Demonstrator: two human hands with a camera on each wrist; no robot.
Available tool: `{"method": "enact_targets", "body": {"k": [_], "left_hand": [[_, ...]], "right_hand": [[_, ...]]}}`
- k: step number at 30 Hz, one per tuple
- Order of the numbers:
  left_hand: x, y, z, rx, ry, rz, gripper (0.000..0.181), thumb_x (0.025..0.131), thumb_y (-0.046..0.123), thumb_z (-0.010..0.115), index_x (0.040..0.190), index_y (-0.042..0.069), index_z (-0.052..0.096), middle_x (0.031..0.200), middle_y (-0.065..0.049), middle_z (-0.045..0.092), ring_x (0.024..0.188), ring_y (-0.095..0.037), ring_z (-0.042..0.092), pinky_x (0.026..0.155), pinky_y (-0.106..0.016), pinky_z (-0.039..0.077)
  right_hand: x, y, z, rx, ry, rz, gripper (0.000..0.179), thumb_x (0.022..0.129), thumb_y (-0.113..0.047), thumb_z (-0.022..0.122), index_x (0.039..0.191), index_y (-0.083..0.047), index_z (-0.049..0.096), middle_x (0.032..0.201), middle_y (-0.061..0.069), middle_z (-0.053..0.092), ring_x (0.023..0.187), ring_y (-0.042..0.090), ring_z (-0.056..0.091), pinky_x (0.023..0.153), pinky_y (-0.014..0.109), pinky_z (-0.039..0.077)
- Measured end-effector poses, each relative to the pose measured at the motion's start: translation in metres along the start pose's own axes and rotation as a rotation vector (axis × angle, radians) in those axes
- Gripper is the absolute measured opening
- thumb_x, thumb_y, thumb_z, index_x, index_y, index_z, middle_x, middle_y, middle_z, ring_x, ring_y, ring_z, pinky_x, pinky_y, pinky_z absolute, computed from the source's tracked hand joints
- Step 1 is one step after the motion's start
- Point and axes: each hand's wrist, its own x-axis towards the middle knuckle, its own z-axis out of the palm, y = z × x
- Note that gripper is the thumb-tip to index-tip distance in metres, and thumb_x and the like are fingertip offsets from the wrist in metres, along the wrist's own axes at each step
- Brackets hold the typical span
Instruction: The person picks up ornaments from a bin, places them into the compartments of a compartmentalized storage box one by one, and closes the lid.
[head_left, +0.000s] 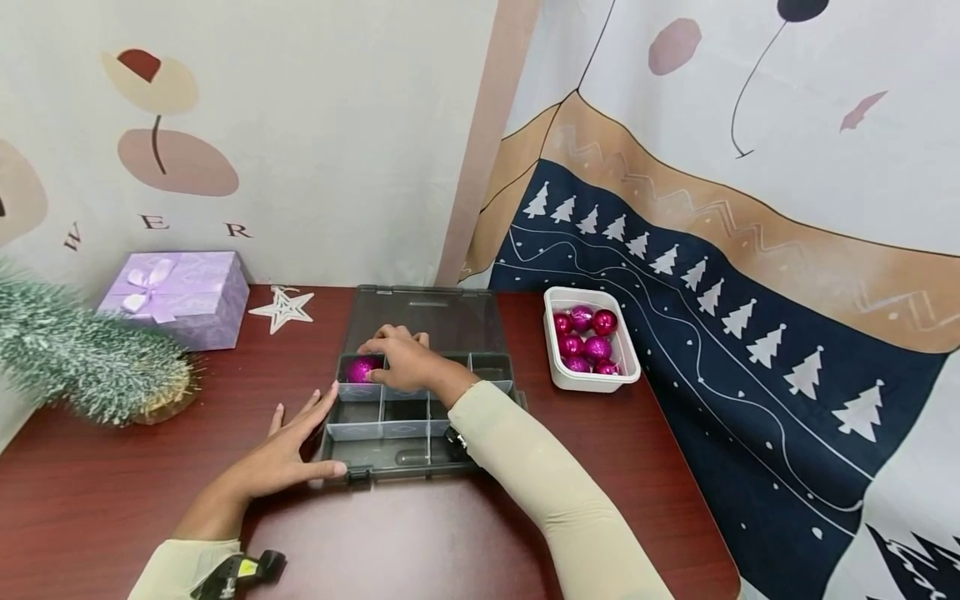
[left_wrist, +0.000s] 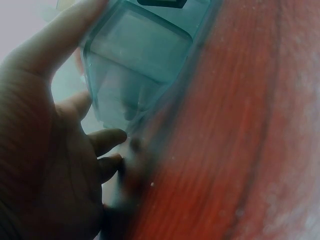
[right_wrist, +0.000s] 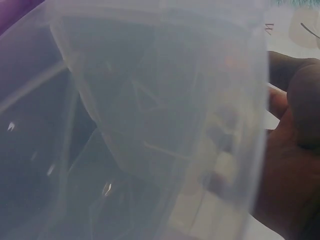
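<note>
Only the head view shows the ball (head_left: 362,369), in the far-left compartment of the box (head_left: 360,452). The right hand (head_left: 408,360) bends over it, thumb at its side; whether it grips I cannot tell. The left hand (head_left: 288,457) spreads, empty, along the box's left side; only the left wrist view shows its palm. Blurred plastic (right_wrist: 140,100) fills most of the right wrist view. The head view alone has a tub (head_left: 596,384), at right.

red-brown table (head_left: 645,475) — organizer (head_left: 405,410), tub (head_left: 588,382), star (head_left: 284,310)
</note>
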Motion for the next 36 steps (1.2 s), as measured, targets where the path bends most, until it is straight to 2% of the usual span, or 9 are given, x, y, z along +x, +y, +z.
{"method": "enact_targets", "body": {"k": [10,17,22,25,31,36], "left_hand": [[0.0,0.0,0.0,-0.006,0.001,-0.005,0.119,0.088,0.036,0.088,0.177,0.016,0.012,0.181,-0.027,0.016,0.161,-0.069,0.009,0.122,-0.081,-0.026],[0.0,0.001,-0.001,-0.003,-0.004,-0.011,0.12,0.088,0.038,0.089,0.178,0.017,0.011,0.181,-0.028,0.017,0.161,-0.069,0.009,0.122,-0.08,-0.027],[0.0,0.001,-0.001,-0.009,-0.007,-0.013,0.12,0.088,0.037,0.089,0.178,0.017,0.011,0.181,-0.028,0.017,0.161,-0.068,0.009,0.122,-0.08,-0.028],[-0.001,0.001,-0.001,-0.01,-0.01,-0.012,0.121,0.088,0.038,0.089,0.178,0.017,0.01,0.181,-0.028,0.017,0.161,-0.068,0.008,0.123,-0.079,-0.028],[-0.003,0.001,-0.001,-0.003,-0.006,-0.01,0.121,0.089,0.038,0.089,0.178,0.017,0.01,0.181,-0.028,0.017,0.161,-0.069,0.009,0.123,-0.078,-0.028],[-0.002,0.0,0.0,-0.004,-0.005,0.0,0.121,0.089,0.038,0.089,0.178,0.016,0.01,0.18,-0.028,0.018,0.161,-0.069,0.009,0.123,-0.079,-0.028]], "right_hand": [[-0.001,0.005,-0.002,0.05,0.005,0.004,0.049,0.111,-0.037,0.064,0.159,-0.031,0.057,0.164,0.002,0.046,0.15,0.025,0.044,0.107,0.047,0.034],[-0.009,0.019,-0.01,0.123,0.033,0.015,0.051,0.111,-0.038,0.065,0.161,-0.028,0.055,0.164,0.003,0.046,0.153,0.025,0.043,0.113,0.051,0.034],[-0.02,0.037,-0.019,0.235,0.089,0.005,0.051,0.11,-0.034,0.067,0.16,-0.025,0.057,0.166,0.007,0.046,0.158,0.03,0.039,0.129,0.067,0.028],[-0.029,0.049,-0.025,0.324,0.128,0.0,0.05,0.109,-0.029,0.069,0.158,-0.022,0.059,0.167,0.011,0.046,0.16,0.033,0.039,0.131,0.073,0.025],[-0.044,0.068,-0.035,0.37,0.199,-0.03,0.049,0.107,-0.025,0.072,0.153,-0.015,0.063,0.162,0.015,0.052,0.154,0.035,0.047,0.128,0.059,0.04],[-0.06,0.089,-0.039,0.397,0.277,-0.032,0.048,0.105,-0.022,0.074,0.151,-0.01,0.065,0.156,0.018,0.056,0.15,0.036,0.051,0.129,0.056,0.042]]}}
